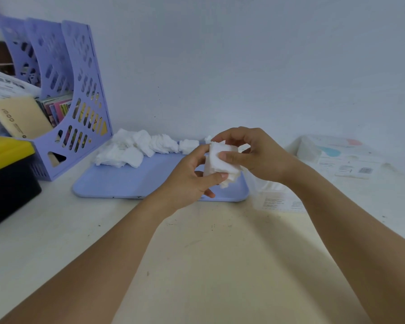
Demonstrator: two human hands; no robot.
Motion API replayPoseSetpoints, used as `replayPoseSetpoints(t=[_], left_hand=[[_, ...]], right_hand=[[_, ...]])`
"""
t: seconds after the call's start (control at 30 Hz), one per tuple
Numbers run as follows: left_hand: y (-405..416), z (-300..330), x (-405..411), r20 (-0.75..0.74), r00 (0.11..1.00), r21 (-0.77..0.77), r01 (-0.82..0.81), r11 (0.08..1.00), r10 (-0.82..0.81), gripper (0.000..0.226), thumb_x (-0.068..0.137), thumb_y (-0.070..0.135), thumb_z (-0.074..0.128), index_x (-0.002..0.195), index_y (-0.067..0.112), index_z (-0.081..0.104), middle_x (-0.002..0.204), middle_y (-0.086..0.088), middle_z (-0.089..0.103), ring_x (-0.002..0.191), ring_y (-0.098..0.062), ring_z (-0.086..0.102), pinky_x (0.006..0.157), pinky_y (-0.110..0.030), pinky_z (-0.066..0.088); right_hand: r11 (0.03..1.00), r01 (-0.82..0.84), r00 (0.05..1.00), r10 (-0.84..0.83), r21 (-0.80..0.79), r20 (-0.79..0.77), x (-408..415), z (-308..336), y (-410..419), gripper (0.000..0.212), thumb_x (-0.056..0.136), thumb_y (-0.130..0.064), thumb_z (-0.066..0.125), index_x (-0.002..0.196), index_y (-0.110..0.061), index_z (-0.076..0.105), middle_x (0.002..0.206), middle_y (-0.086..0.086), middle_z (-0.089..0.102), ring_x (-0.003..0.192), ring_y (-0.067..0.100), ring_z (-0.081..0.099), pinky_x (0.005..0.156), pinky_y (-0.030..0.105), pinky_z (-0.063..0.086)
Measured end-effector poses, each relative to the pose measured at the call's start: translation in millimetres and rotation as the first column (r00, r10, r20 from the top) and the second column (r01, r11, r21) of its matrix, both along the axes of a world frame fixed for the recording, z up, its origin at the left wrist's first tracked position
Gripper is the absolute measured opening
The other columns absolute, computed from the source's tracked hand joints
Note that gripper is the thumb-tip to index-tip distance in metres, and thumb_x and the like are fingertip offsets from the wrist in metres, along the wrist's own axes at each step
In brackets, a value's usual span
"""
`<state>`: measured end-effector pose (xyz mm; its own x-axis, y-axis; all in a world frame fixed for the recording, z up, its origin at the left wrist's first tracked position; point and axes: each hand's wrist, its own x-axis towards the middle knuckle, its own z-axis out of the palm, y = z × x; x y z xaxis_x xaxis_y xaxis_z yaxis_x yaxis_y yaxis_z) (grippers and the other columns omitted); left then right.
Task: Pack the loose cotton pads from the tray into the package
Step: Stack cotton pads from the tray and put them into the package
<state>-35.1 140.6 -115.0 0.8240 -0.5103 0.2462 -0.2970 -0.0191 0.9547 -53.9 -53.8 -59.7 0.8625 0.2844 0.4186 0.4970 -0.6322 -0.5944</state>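
A small stack of white cotton pads (222, 163) is held above the right end of a pale blue tray (136, 181), pinched between both hands. The left hand (192, 181) grips its lower edge with curled fingers and thumb; the right hand (253, 153) curls over the top, thumb pressing the face. Squaring the edges before sliding the stack in would likely keep pads from snagging. More loose pads (136, 148) lie heaped along the tray's far side. The clear package (276, 195) lies on the table just right of the tray, its opening hard to make out. A purple file rack (80, 94) stands to the left, clear of the work.
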Motion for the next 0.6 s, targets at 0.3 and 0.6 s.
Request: replayPoseSetpoints(t=[0.3, 0.6], left_hand=[[0.0, -0.3, -0.4, -0.047, 0.997, 0.035, 0.066, 0.997, -0.064, 0.05, 0.091, 0.019, 0.075, 0.134, 0.034, 0.057, 0.128, 0.001, 0.064, 0.102, -0.025, 0.071, 0.072, -0.036, 0.061], [0.8, 2.9, -2.1, -0.058, 0.995, 0.037, 0.082, 0.996, -0.079, 0.048, 0.091, 0.019, 0.074, 0.133, 0.035, 0.056, 0.13, -0.001, 0.064, 0.103, -0.025, 0.071, 0.075, -0.038, 0.062]], right_hand=[[0.994, -0.062, 0.997, 0.066, 0.09, -0.042, -1.6, 3.0, -6.7, 0.006, 0.094, -0.006, 0.067, 0.096, -0.01, 0.072, 0.097, -0.001, 0.072, 0.094, 0.015, 0.066, 0.083, 0.025, 0.052], [0.954, -0.158, 0.972, 0.195, 0.256, -0.129, -12.2, 21.5, -20.8, 0.011, 0.096, -0.002, 0.062, 0.104, 0.0, 0.069, 0.089, 0.011, 0.07, 0.08, 0.016, 0.066, 0.075, 0.025, 0.053]])
